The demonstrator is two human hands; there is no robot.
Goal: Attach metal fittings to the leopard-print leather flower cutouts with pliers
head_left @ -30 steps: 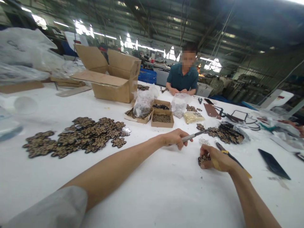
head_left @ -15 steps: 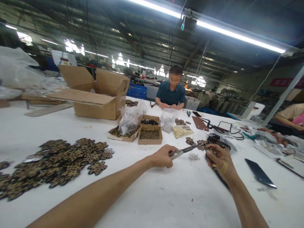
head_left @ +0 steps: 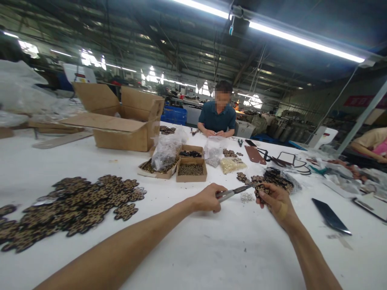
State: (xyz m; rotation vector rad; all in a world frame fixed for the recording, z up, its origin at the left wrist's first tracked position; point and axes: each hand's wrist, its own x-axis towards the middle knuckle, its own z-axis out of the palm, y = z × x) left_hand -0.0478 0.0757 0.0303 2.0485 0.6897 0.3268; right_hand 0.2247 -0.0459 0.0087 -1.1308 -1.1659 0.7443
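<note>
Leopard-print piece (head_left: 260, 189): a small, flat, flower-shaped cutout with lobed edges and a spotted brown-and-black face. It is pinched in the grip of the right hand (head_left: 274, 200), held just above the white desk (head_left: 193, 249). A tan adhesive strip wraps one finger of that hand.

Metal tool (head_left: 234, 191): a slim, silvery, rod-like instrument with a darker pointed front section. The left hand (head_left: 208, 198) has its grip closed around the handle end. The tip points right and meets the edge of the leopard-print piece.

Against the frame half a second before, the right hand has lifted and turned palm-up, bringing the piece to the tool tip; the left hand and the tool are almost unchanged.

Surroundings: a cluster of small silver fittings (head_left: 247, 197) lies on the desk below the tool. A wide spread of identical cutouts (head_left: 75, 207) lies well to the left. Small cardboard trays (head_left: 191, 170) of studs and clear plastic bags (head_left: 165, 152) stand beyond the hands, with a large open carton (head_left: 121, 121) behind. A person in a dark teal shirt (head_left: 217, 119) sits at the far edge.
</note>
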